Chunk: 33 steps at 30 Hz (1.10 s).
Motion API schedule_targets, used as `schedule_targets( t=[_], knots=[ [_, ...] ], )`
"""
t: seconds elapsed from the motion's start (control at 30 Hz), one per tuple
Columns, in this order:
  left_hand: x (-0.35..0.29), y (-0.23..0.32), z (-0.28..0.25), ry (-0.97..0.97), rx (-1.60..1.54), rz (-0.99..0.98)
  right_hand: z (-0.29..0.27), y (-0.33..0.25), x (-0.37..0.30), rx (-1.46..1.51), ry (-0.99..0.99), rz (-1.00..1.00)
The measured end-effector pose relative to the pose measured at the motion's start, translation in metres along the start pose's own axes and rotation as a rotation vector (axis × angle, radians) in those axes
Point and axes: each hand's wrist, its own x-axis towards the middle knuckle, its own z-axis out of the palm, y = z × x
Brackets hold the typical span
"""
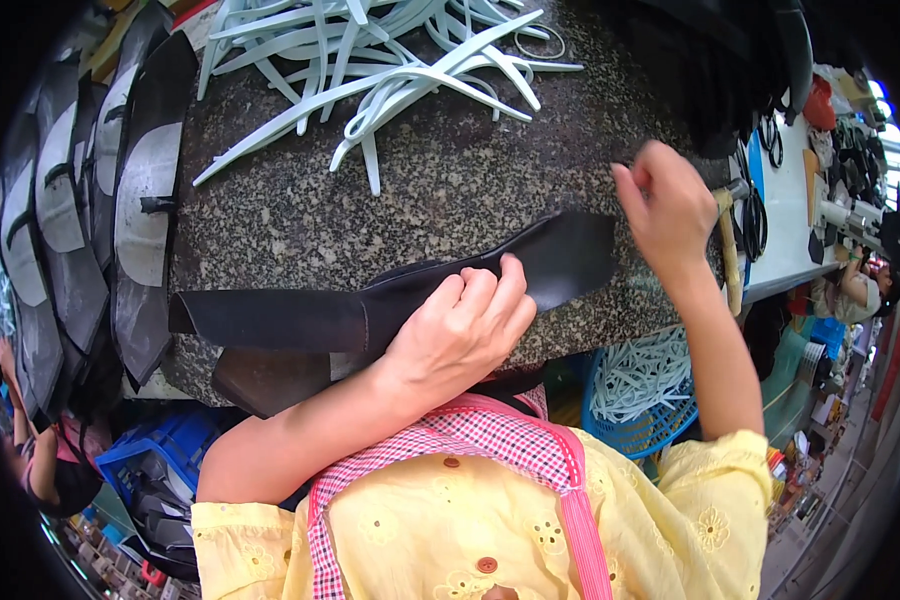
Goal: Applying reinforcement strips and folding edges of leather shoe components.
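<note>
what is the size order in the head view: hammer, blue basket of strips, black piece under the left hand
Largest to smallest:
1. black piece
2. blue basket, partly hidden
3. hammer

A long, folded black piece at centre; pale-blue slender strips, top; speckled black-and-grey stone tabletop; pink-checked cloth apron, bottom.

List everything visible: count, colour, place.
Slab: one, speckled grey, centre
Long piece: one, black, slab's near side
Strips: many, pale blue, slab's far side
Patched pieces: several, black and grey, left
Hammer: one, tan handle, slab's right edge
Basket: one, blue, lower right
Crate: one, blue, lower left
Side table: one, white, right
People: two, far left and right
Clutter: uncounted, mixed, background
Apron: one, pink checked, lower middle
Shirt: one, yellow, lower edge
Left hand: one, bare, on long piece
Right hand: one, bare, slab's right side
</note>
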Motion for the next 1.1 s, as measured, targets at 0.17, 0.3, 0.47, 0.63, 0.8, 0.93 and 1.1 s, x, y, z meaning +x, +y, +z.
schedule_targets(
  t=[0.17, 0.3, 0.47, 0.63, 0.8, 0.93, 1.1],
  knots=[
    [-0.011, 0.007, 0.000, -0.026, -0.033, -0.009, 0.015, -0.051, -0.055, 0.486, -0.202, -0.392],
    [-0.029, 0.010, -0.013, -0.090, 0.025, 0.067, 0.013, -0.019, -0.054, 0.209, -0.156, -0.462],
    [-0.032, 0.009, -0.010, -0.128, 0.022, 0.050, -0.005, 0.013, -0.028, -0.172, -0.070, -0.320],
    [-0.019, 0.009, -0.025, -0.215, -0.039, 0.057, 0.010, -0.079, -0.042, 1.088, -0.421, -0.197],
    [-0.056, -0.015, -0.093, 0.412, -0.202, 0.089, 0.040, -0.097, -0.039, 0.989, -0.379, -0.283],
    [-0.089, -0.084, -0.087, 0.241, 0.188, -0.597, 0.034, -0.109, -0.042, 0.574, -0.253, -0.563],
    [-0.112, -0.074, -0.067, 0.176, -0.727, -1.178, 0.025, -0.098, -0.039, 0.407, -0.251, -0.743]
  ],
)
